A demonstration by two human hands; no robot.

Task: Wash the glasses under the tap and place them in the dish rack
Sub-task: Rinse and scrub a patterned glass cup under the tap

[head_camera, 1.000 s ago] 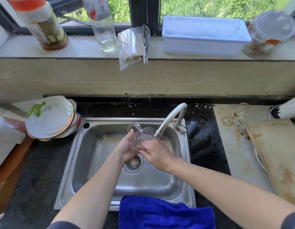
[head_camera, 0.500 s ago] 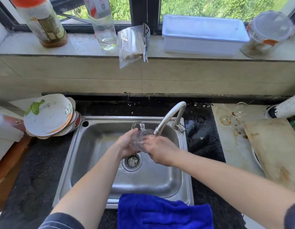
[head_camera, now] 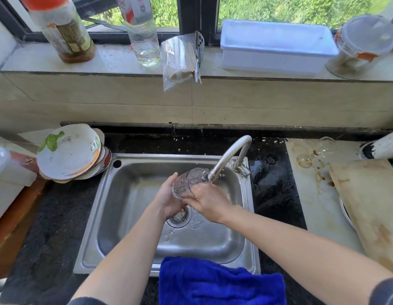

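Both forearms reach forward over the stainless steel sink basin (head_camera: 129, 194) and meet above its round drain strainer (head_camera: 179, 217), which is partly hidden beneath the wrists. The left hand (head_camera: 169, 199) cups the clear patterned drinking glass (head_camera: 187, 182) from its left side, palm turned inward, fingers curled up along the wall with one fingertip near the rim. The right hand (head_camera: 209, 204) lies back-up, its fingers bent round the lower part of the glass, so both hands grip it between them. The right fingertips and the left palm are covered by the glass and by each other (how far the fingers wrap underneath cannot be made out). The glass is tilted, its long axis running from the base, low between the hands, up and away to the right; its mouth points at the spout of the curved metal tap (head_camera: 229, 156), which ends just beyond the right hand's knuckles. Droplets show around the spout, but the stream itself is hard to see. Nearer than the wrists, a bright blue towel (head_camera: 222, 282) hangs over the sink's front edge, cut off by the frame. Well left of the left hand sits a stack of dirty white plates (head_camera: 69, 154); well right of the right hand, a clear stemmed glass (head_camera: 318, 150) lies on the stained counter.
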